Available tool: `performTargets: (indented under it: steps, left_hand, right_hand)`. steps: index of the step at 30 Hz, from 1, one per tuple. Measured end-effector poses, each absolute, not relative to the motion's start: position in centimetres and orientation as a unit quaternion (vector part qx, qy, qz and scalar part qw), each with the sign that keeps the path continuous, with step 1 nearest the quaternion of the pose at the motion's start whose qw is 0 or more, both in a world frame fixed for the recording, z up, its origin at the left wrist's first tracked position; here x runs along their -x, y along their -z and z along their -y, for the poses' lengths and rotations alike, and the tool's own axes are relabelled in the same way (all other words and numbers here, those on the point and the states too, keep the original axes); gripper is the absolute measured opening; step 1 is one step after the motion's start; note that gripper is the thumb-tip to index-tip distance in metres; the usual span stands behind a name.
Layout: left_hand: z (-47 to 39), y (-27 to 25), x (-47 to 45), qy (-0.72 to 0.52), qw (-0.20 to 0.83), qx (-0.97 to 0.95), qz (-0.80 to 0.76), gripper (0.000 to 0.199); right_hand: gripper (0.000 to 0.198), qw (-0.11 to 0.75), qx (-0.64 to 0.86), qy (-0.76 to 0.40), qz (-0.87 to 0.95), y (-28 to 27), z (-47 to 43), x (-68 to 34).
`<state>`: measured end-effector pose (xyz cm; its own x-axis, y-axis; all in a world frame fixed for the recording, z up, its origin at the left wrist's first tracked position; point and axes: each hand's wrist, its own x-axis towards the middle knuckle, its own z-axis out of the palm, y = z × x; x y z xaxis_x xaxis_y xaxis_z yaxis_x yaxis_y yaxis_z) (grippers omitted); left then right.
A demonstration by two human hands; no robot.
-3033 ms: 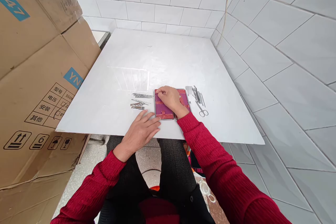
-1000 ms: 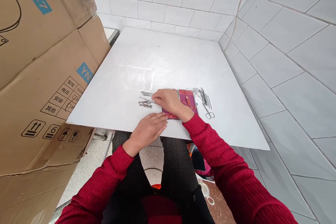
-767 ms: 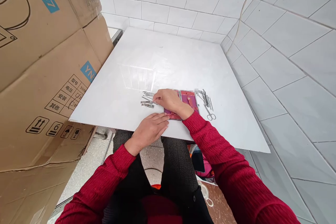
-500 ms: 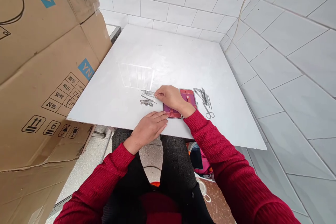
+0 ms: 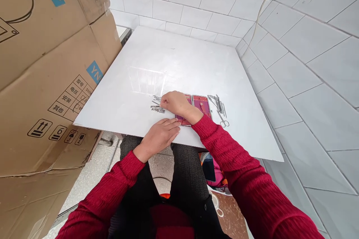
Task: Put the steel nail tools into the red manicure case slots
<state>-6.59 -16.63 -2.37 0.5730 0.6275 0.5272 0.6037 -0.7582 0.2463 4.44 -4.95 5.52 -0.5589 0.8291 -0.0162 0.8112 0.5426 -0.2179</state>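
Observation:
My right hand (image 5: 176, 102) reaches across the left half of an open manicure case (image 5: 200, 106) with a red and purple lining. Its thumb and fingers are pinched together beside small metal tools; whatever lies between them is too small to make out. Just under those fingertips are nail clippers (image 5: 157, 109), with thin metal tools (image 5: 156, 98) behind them. My left hand (image 5: 161, 136) rests flat at the table's front edge, fingers stretched out, its fingertips at the case's near left corner. Small scissors (image 5: 224, 123) and several other metal tools (image 5: 218, 104) lie right of the case.
The white table (image 5: 193, 63) meets a tiled wall (image 5: 190, 13) at the back and on the right. A tall cardboard box (image 5: 56, 82) stands close along the left side. Below the table, a pink bag (image 5: 219, 177) sits near my knee.
My right hand has shifted left and slightly toward me, from the thin tools toward the clippers, uncovering more of the case's right half. My left hand stays in place.

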Motion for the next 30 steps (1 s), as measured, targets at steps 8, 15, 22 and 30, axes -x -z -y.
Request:
performTargets:
  steps: [8, 15, 22, 30]
  left_hand:
    - [16.7, 2.5, 6.7, -0.31, 0.016, -0.888, -0.34, 0.024]
    - [16.9, 1.8, 6.7, -0.295, 0.039, -0.891, -0.343, 0.024]
    - [16.9, 2.5, 6.7, -0.303, 0.01, -0.887, -0.348, 0.025]
    - [17.0, 2.5, 6.6, -0.305, 0.004, -0.884, -0.356, 0.025]
  right_hand:
    - [0.016, -0.039, 0.489, -0.025, 0.871, -5.6, 4.3, -0.9]
    - [0.029, -0.1, 0.452, -0.009, 0.886, -6.4, 4.9, 1.1]
    - [0.023, -0.147, 0.42, 0.009, 0.896, -6.7, 4.8, 0.6]
    - [0.022, -0.092, 0.42, -0.021, 0.903, -6.1, 3.9, -1.5]
